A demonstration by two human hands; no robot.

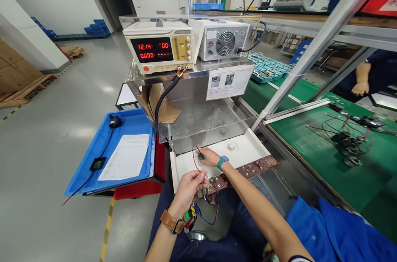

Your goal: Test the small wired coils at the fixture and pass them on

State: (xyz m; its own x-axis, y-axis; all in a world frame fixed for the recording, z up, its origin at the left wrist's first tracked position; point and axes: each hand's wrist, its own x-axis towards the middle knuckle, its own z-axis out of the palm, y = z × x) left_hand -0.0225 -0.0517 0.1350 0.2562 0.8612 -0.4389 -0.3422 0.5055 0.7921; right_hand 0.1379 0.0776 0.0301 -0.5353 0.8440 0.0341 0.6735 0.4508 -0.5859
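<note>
My left hand [192,185], with a brown watch strap on its wrist, pinches the end of a thin red wire [194,158] above the front edge of the white tray [248,146]. The wire loops up and over to a small dark part [201,156]. Fingers of my right hand [208,157] are closed around that part, low over the left side of the tray; a teal band circles the wrist. Below my left hand, a brown terminal strip [257,166] with metal studs runs along the tray's front. Coloured clips and wires [194,211] hang beneath it.
A power supply [161,47] with red digits stands behind on a metal shelf, beside a grey fan unit [226,43]. At left, a blue tray [124,123] holds paper and cabled parts. Wired motors [347,142] lie on the green bench at right, near another person's hand [360,88].
</note>
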